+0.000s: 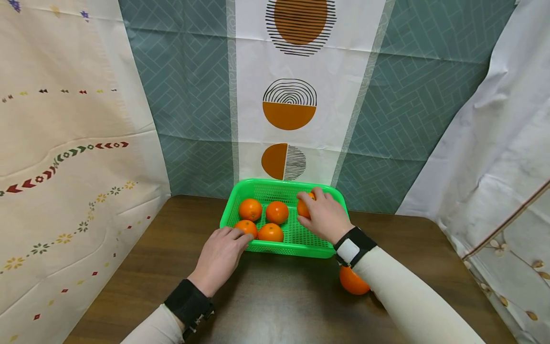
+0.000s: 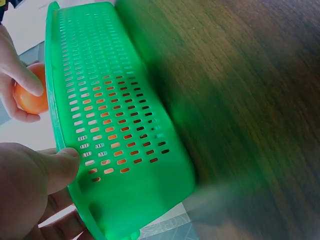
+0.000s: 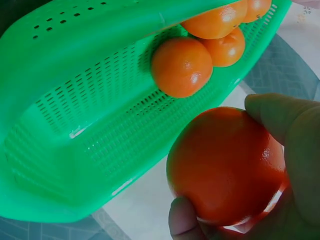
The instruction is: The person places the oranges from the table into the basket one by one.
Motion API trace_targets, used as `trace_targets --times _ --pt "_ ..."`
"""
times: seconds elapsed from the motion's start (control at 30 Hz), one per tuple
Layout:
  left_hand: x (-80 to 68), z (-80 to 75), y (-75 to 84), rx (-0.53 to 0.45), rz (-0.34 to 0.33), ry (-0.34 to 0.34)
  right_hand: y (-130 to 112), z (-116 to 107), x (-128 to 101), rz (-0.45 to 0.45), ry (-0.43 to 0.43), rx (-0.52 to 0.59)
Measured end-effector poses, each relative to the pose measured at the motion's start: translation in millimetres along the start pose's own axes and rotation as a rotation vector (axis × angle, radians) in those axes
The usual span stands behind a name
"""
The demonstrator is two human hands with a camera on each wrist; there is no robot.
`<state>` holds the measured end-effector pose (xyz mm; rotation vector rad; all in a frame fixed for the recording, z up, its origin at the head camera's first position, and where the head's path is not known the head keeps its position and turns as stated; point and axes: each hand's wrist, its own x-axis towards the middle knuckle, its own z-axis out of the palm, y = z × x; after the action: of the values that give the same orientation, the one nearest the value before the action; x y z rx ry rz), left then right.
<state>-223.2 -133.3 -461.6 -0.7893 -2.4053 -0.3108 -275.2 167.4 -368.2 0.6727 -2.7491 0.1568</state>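
A green plastic basket (image 1: 296, 250) with perforated walls stands on the table against the cloth backdrop. Several oranges (image 1: 277, 212) lie in its left half. My left hand (image 1: 222, 255) grips the basket's front left rim, the thumb (image 2: 65, 162) on the outer side and the fingers reaching over the edge, close to the nearest orange (image 1: 246, 228). Over the right part of the basket, my right hand (image 1: 325, 216) holds another orange (image 3: 225, 167) between thumb and fingers. In the right wrist view this orange is above the basket, apart from those inside.
One more orange (image 1: 353, 281) sits on the brown wooden table (image 1: 275, 306) in front of the basket's right end, partly hidden by my right forearm. Patterned cloths hang behind (image 1: 193, 95) and along both sides.
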Motion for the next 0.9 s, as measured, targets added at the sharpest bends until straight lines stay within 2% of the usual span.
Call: trace_targets --times 0.2,0.6,0.9 --pt "-0.3 0.1 0.1 0.002 0.005 0.002 4.3 5.4 6.0 0.061 -0.072 0.022" --pt "0.4 -0.3 -1.1 0.004 -0.002 -0.011 4.7 8.2 13.1 0.082 -0.093 0.028" --pt "0.5 0.7 -1.6 0.005 0.002 -0.012 8.3 14.1 22.1 0.118 -0.141 0.037"
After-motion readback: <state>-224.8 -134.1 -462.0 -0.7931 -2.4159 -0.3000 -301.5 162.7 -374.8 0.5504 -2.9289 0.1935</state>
